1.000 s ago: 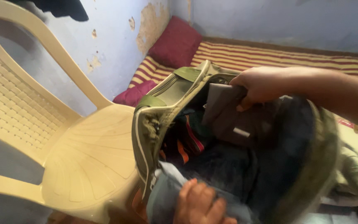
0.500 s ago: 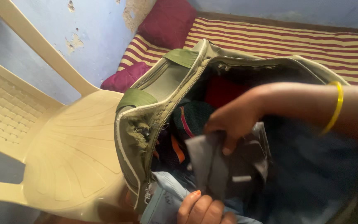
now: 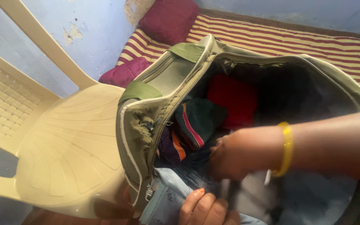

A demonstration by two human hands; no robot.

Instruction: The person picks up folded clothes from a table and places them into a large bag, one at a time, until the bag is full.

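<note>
An open olive-green bag (image 3: 146, 112) rests on the seat of a cream plastic chair (image 3: 63, 141). It is stuffed with clothes: a red piece (image 3: 232, 98), a dark green one with a red stripe (image 3: 196, 121) and light blue denim (image 3: 169, 200). My right hand (image 3: 238, 152), with a yellow bangle on the wrist, reaches down into the bag and grips a grey folded garment (image 3: 251, 196). My left hand (image 3: 207, 208) sits at the bag's near edge, fingers pressed on the denim and grey cloth.
Behind the bag lies a mattress with maroon and yellow stripes (image 3: 296, 39) and a maroon pillow (image 3: 169, 21). A second maroon cushion (image 3: 123, 73) sits beside the chair. The blue wall (image 3: 96, 33) has peeling paint.
My right hand has moved from the bag's upper rim down into the bag, pushing the grey garment lower among the clothes. The view has tilted downward slightly.
</note>
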